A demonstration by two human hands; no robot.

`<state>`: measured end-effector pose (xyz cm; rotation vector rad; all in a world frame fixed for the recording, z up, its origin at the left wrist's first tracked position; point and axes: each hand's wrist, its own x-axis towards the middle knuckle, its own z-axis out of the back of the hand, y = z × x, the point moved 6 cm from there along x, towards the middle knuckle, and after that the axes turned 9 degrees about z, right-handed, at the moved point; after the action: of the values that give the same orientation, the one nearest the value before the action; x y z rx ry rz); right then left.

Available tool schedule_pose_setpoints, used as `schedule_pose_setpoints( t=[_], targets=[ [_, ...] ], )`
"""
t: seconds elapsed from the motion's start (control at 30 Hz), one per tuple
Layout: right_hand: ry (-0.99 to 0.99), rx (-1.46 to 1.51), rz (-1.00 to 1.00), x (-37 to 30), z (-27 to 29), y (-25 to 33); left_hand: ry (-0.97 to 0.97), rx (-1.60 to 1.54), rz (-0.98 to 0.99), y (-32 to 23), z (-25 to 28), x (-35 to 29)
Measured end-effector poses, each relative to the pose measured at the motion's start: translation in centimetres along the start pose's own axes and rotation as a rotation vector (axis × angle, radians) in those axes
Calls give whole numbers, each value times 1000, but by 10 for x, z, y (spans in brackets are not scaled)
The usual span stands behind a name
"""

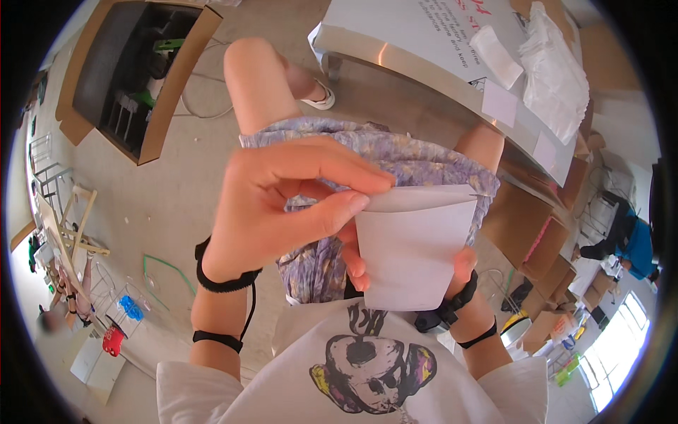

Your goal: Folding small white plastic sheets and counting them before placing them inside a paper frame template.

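A white paper pouch [415, 254], narrower at its bottom, is held up in front of my lap. Two layers show along its top edge, slightly apart. My left hand [300, 187] pinches the top left corner between thumb and index finger. From behind, my right hand [463, 266] grips the pouch, its fingertips curling round the left side and its thumb at the right edge. The palm is hidden by the paper.
At front right stands a table [424, 74] bearing a printed sheet, a white plastic bag [554, 74] and pale paper pieces. An opened cardboard box [145, 78] with dark contents lies far left. Cardboard boxes [526, 226] are on the right. Other people are in the background.
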<state>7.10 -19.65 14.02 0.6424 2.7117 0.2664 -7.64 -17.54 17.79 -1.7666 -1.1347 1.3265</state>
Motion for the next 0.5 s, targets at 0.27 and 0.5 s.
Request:
schedule_pose_setpoints(
  t=[0.27,0.5],
  targets=[
    [-4,59,-7,-11,7,-1,-80,57,-281,13,-12,-19],
    [71,89,-54,-14,18,-6,-139,69,-384,28,-18,-23]
  ],
)
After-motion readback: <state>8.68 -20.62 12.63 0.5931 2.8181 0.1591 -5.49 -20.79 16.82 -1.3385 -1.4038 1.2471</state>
